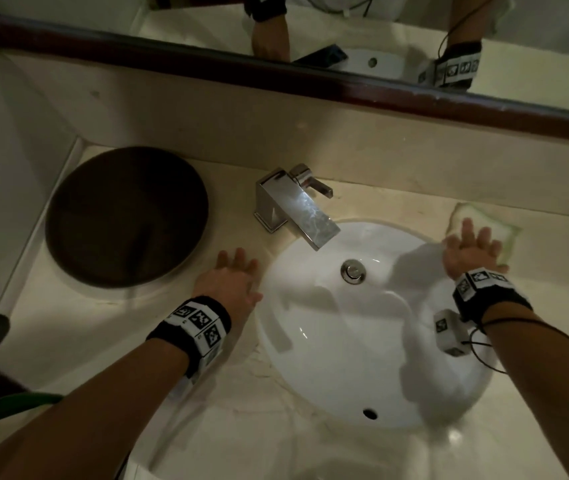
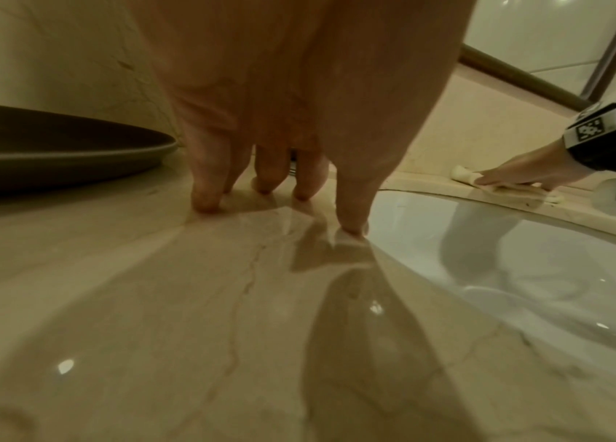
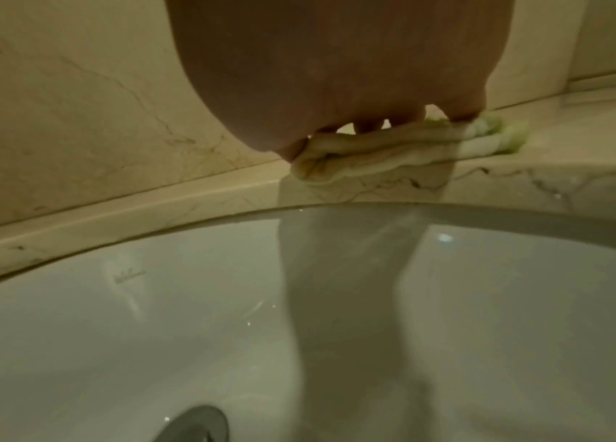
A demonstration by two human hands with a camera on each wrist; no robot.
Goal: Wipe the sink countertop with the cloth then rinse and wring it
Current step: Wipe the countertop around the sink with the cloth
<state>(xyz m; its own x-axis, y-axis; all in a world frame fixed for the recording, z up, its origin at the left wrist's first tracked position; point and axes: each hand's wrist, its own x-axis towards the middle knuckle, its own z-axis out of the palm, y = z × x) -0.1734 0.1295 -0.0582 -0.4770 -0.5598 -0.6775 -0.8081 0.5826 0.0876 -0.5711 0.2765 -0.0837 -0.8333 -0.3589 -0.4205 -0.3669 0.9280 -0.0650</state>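
- beige marble countertop point(image 1: 68, 327) is lying under both hands, running from the left hand's side around to the strip behind the right hand.
- white round sink basin point(image 1: 328, 358) is sitting between the two hands, its rim just beside the left thumb and just below the right palm.
- dark brown round tray point(image 1: 125, 216) is resting on the counter beyond and to the outer side of the left hand, apart from its fingertips.
- chrome faucet point(image 1: 293, 202) is standing beyond the left hand, its flat spout reaching out over the basin toward the gap between the hands.
- left hand point(image 1: 233, 287) is resting flat on the countertop at the basin's edge, fingers straight and spread, fingertips point(image 2: 204, 200) touching the marble, grasping nothing.
- right hand point(image 1: 471, 254) is pressing down with straight, spread fingers on the cloth, not curled round it.
- pale folded cloth point(image 1: 494, 226) with a greenish edge is lying on the counter under the right hand's fingers, just past the basin's rim, near the back wall.
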